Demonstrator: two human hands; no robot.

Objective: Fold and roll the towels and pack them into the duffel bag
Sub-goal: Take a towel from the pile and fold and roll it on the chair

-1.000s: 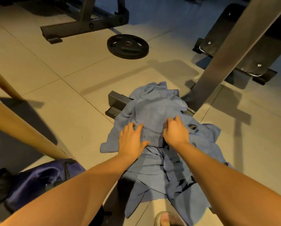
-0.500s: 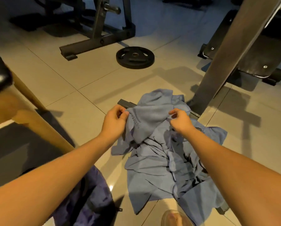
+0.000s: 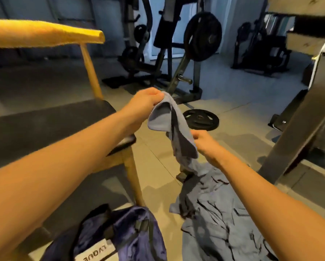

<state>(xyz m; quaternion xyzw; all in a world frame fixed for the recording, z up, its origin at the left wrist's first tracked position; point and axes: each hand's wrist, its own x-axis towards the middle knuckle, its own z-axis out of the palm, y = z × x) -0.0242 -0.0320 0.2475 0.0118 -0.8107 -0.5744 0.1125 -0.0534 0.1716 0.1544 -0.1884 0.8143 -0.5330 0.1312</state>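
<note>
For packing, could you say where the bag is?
Head view, bottom centre-left: the bag lies on the floor by the chair, left of the towels.

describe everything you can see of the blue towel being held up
The towel is soft blue-grey cloth, plain as far as the blur shows. It hangs in the air, bunched and twisted lengthwise rather than spread. The left hand pinches its top corner, and the right hand grips an edge lower down. Its bottom end trails onto the heap of like-coloured cloth crumpled on the tiled floor, so where it ends cannot be told.
</note>
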